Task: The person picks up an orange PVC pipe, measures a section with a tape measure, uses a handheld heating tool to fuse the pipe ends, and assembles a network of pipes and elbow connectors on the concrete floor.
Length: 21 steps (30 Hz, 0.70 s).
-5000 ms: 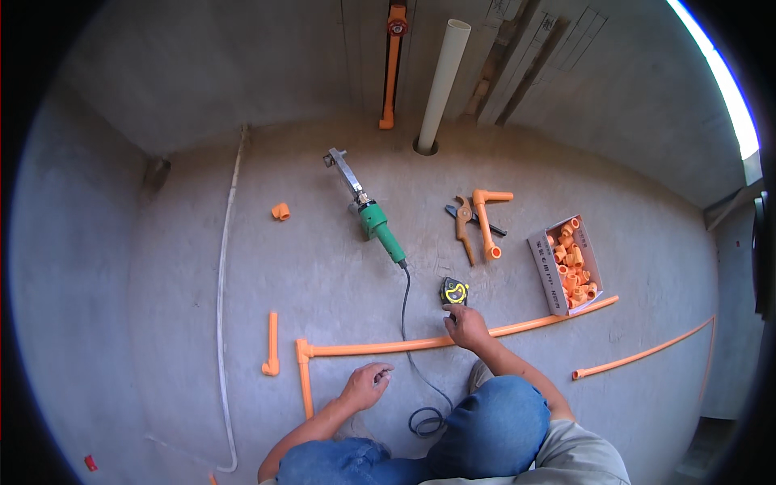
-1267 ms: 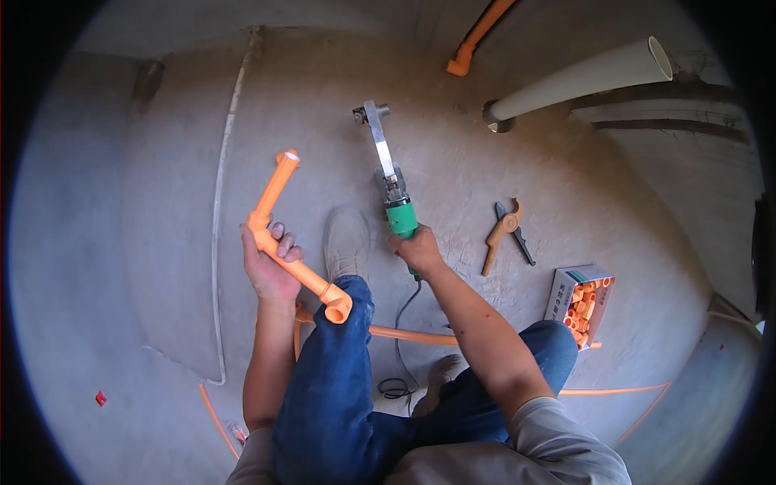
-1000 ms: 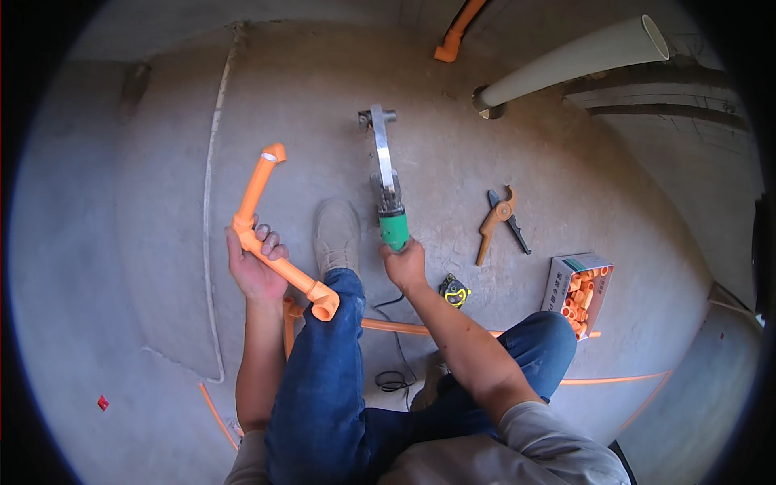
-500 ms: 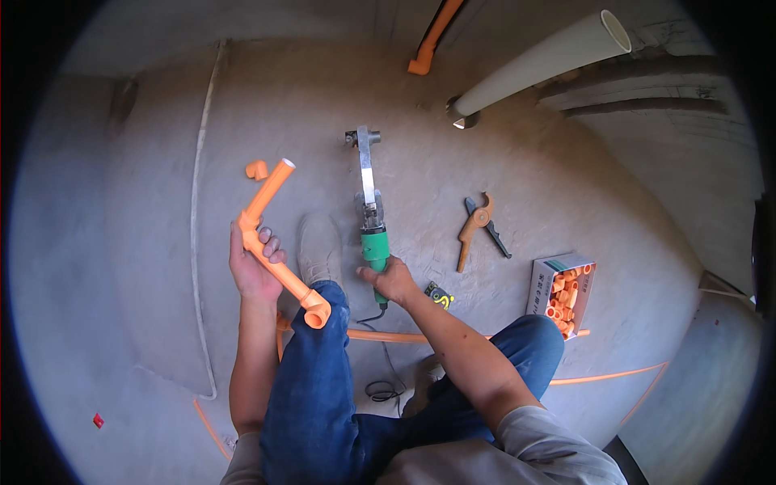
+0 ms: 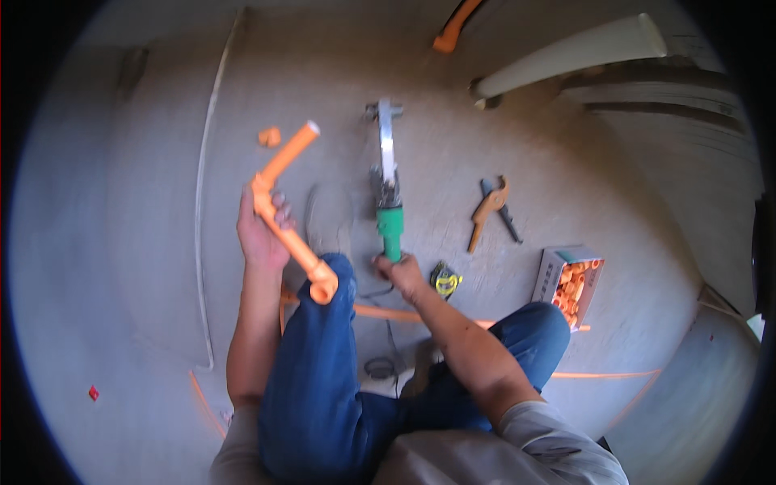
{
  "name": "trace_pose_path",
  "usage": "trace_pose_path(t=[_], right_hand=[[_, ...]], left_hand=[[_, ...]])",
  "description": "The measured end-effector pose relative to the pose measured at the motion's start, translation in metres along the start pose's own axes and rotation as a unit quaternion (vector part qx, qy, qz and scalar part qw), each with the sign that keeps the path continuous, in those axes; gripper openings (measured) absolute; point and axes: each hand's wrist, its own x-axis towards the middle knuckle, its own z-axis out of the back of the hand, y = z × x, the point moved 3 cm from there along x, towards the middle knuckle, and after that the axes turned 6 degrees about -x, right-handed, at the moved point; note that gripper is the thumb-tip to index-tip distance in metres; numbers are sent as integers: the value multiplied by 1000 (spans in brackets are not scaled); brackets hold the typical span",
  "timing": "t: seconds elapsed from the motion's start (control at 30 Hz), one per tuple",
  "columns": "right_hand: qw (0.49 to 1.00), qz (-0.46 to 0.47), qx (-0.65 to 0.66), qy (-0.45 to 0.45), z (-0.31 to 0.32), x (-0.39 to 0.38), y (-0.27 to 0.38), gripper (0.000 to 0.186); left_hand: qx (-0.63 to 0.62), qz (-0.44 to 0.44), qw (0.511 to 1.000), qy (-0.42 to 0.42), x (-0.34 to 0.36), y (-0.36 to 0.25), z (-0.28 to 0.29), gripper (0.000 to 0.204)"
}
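In the head view my left hand [image 5: 267, 234] is closed around an angled orange pipe assembly [image 5: 295, 250], raised over my left leg, with an elbow fitting at its lower end. My right hand [image 5: 396, 271] grips the handle of a green pipe-welding tool [image 5: 390, 222], whose long metal plate and heating dies point away from me. A loose orange elbow [image 5: 269, 137] lies beyond the assembly. To the right are pipe cutters [image 5: 491, 210] with open handles and a yellow-and-black tape measure [image 5: 444, 280]. The picture is slightly blurred.
A box [image 5: 548, 279] of orange fittings sits at right. Long orange pipes [image 5: 598, 374] and a black cord [image 5: 390, 339] lie on the grey floor. A thick white pipe [image 5: 578, 52] and an orange pipe [image 5: 455, 28] are at the far side. My knees are bent below my hands.
Since five seconds ago my left hand has picked up the orange assembly from beside the cutters, and my right hand has taken the welding tool's handle. Lately the view has shifted slightly.
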Motion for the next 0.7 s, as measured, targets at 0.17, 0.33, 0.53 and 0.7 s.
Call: trace_pose_path(t=[0.17,0.33,0.53,0.7], right_hand=[[999,-24,38,21,7,-10,2,27],[997,-13,-59,40,15,-7,2,30],[996,-16,-89,28,15,-6,-4,30],[996,-9,-89,15,14,-5,-2,31]], left_hand=[[104,-17,994,36,-6,-53,15,50],[461,116,867,-152,-71,-130,121,67],[744,343,573,-11,-186,-4,211,67],[670,237,703,34,-205,119,132,65]])
